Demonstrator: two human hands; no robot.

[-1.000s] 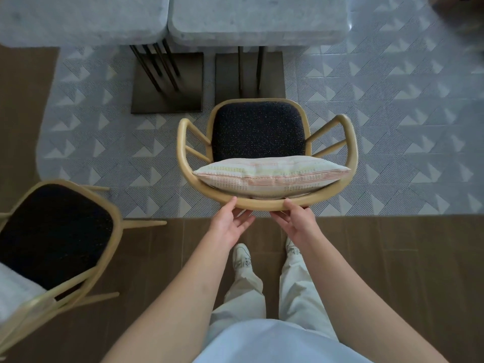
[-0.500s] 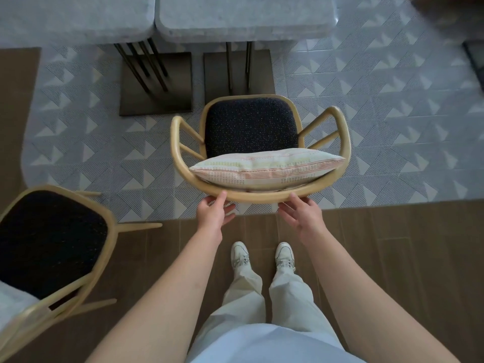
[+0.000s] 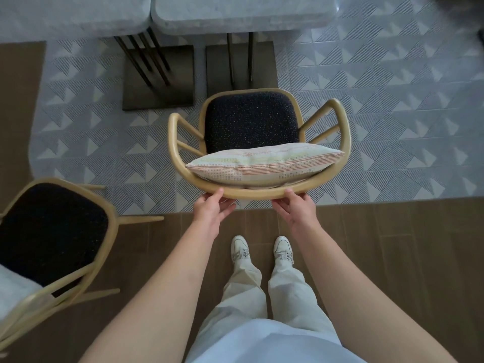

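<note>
— How far along is the tucking-in?

— The bench (image 3: 235,11) is running across the top of the view, and the chair (image 3: 172,142) is standing on the patterned floor (image 3: 392,100) just short of it, with its seat facing the bench's base. I'm judging it partway there.

— Anything riding on it?

— The cushion (image 3: 264,163) is lying along the rear of the seat (striped, seemingly in place).

— The hands?

— The left hand (image 3: 209,213) and right hand (image 3: 296,209) are pinching the curved back rail, set apart, thumbs on top and fingers underneath. Sliding it in and letting go are probably remaining.
</note>
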